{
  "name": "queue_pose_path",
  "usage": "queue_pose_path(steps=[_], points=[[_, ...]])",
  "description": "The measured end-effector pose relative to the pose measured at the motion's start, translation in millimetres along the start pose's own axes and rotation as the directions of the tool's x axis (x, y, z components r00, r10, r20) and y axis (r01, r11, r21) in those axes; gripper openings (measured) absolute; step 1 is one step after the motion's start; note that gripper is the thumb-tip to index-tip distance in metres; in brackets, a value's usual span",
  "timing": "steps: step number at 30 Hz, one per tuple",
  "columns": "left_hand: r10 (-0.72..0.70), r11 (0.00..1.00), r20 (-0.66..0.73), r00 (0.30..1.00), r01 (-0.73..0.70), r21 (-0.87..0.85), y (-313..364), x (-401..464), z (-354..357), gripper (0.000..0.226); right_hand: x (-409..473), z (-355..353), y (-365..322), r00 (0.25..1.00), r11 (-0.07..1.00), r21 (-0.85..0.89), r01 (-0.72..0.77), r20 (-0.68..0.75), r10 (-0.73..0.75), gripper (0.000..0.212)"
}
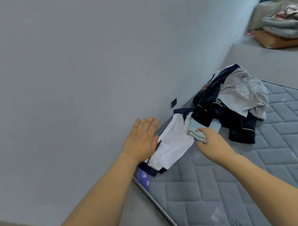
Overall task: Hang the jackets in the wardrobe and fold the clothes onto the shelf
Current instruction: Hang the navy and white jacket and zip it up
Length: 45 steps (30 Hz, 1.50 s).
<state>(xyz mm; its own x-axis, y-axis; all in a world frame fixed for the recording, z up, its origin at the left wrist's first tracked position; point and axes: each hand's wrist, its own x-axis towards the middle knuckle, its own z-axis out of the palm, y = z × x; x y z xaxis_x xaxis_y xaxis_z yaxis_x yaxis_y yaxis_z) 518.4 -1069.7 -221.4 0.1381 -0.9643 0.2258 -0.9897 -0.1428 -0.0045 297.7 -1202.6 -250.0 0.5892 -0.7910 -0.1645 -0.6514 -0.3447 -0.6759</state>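
Right hand (pixel 207 138) pinches a folded light-blue garment (pixel 198 132) at the near edge of the clothes pile (pixel 232 104); left hand (pixel 141 141) lies flat, fingers together, on the white navy-trimmed top (pixel 173 145) just beside it. Pile sits unsorted on the quilted mattress (pixel 244 185), no wardrobe or shelf in view, so probably early: nothing hung or shelved.

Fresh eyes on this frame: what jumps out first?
The heap of clothes at the wall-side edge of the quilted grey mattress: a white garment in front, dark navy and grey pieces behind. The two bare arms reach in from below: the right hand pinches a pale blue piece, and the left hand lies flat at the white garment's edge.
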Motion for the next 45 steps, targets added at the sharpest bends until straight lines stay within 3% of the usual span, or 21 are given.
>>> queue_pose_path(steps=[6, 10, 16, 21, 23, 25, 27, 29, 30, 32, 34, 36, 37, 38, 39, 41, 42, 43, 45], points=[[0.026, 1.0, 0.18, 0.983, -0.024, -0.017, -28, 99, 57, 0.052, 78, -11, 49, 0.984, 0.977, 0.121, -0.175, -0.006, 0.177, 0.055], [-0.029, 0.995, 0.351, 0.936, 0.062, -0.082, -59, 161, 134, 0.047, 146, 18, 84, 0.942, 0.921, 0.2, -0.334, 0.055, 0.33, 0.056], [-0.118, 0.933, 0.678, 0.725, 0.314, -0.173, -108, 237, 350, 0.057, 267, 134, 177, 0.83, 0.773, 0.306, -0.556, 0.17, 0.531, 0.043], [-0.165, 0.912, 0.834, 0.527, 0.404, -0.075, -126, 238, 517, 0.074, 340, 252, 256, 0.721, 0.647, 0.317, -0.693, 0.288, 0.631, 0.046], [-0.157, 0.937, 0.82, 0.551, 0.344, -0.051, -125, 224, 553, 0.067, 362, 284, 267, 0.685, 0.568, 0.4, -0.719, 0.274, 0.675, 0.053], [-0.146, 0.971, 0.718, 0.681, 0.237, -0.028, -120, 207, 572, 0.062, 382, 307, 273, 0.644, 0.522, 0.434, -0.734, 0.2, 0.739, 0.07], [-0.121, 0.977, 0.631, 0.766, 0.204, -0.06, -120, 196, 580, 0.059, 401, 319, 282, 0.637, 0.564, 0.38, -0.733, 0.091, 0.766, 0.065], [-0.086, 0.969, 0.649, 0.756, 0.216, -0.123, -125, 185, 581, 0.055, 407, 324, 288, 0.689, 0.659, 0.255, -0.708, 0.045, 0.723, 0.028], [-0.059, 0.969, 0.675, 0.736, 0.206, -0.14, -130, 175, 578, 0.053, 405, 326, 286, 0.724, 0.71, 0.141, -0.69, 0.092, 0.684, 0.016], [-0.001, 0.977, 0.736, 0.677, 0.156, -0.143, -141, 141, 568, 0.048, 387, 338, 272, 0.746, 0.791, -0.109, -0.603, 0.274, 0.606, 0.014], [0.074, 0.965, 0.824, 0.562, 0.168, -0.202, -158, 101, 548, 0.038, 355, 356, 250, 0.623, 0.795, -0.293, -0.532, 0.5, 0.601, 0.021], [0.155, 0.91, 0.914, 0.376, 0.306, -0.28, -178, 77, 527, 0.031, 324, 364, 230, 0.384, 0.789, -0.453, -0.414, 0.699, 0.603, 0.025], [0.179, 0.873, 0.939, 0.292, 0.392, -0.288, -187, 79, 519, 0.033, 316, 362, 225, 0.313, 0.775, -0.503, -0.382, 0.719, 0.621, 0.027], [0.161, 0.829, 0.953, 0.257, 0.488, -0.272, -194, 88, 516, 0.034, 316, 355, 223, 0.316, 0.75, -0.516, -0.415, 0.691, 0.65, 0.025], [0.098, 0.767, 0.952, 0.291, 0.587, -0.258, -198, 101, 516, 0.03, 320, 347, 223, 0.385, 0.731, -0.475, -0.49, 0.634, 0.671, 0.024], [-0.134, 0.606, 0.887, 0.442, 0.745, -0.28, -204, 141, 524, 0.018, 344, 332, 230, 0.567, 0.709, -0.33, -0.623, 0.434, 0.7, 0.037], [-0.246, 0.508, 0.842, 0.481, 0.804, -0.311, -204, 164, 532, 0.011, 360, 325, 231, 0.639, 0.714, -0.251, -0.654, 0.323, 0.698, 0.042], [-0.317, 0.409, 0.813, 0.488, 0.844, -0.346, -203, 185, 540, 0.006, 376, 323, 232, 0.698, 0.728, -0.182, -0.661, 0.207, 0.685, 0.046], [-0.347, 0.233, 0.809, 0.475, 0.879, -0.416, -197, 219, 555, 0.017, 412, 325, 231, 0.768, 0.769, -0.079, -0.634, 0.047, 0.638, 0.055]])
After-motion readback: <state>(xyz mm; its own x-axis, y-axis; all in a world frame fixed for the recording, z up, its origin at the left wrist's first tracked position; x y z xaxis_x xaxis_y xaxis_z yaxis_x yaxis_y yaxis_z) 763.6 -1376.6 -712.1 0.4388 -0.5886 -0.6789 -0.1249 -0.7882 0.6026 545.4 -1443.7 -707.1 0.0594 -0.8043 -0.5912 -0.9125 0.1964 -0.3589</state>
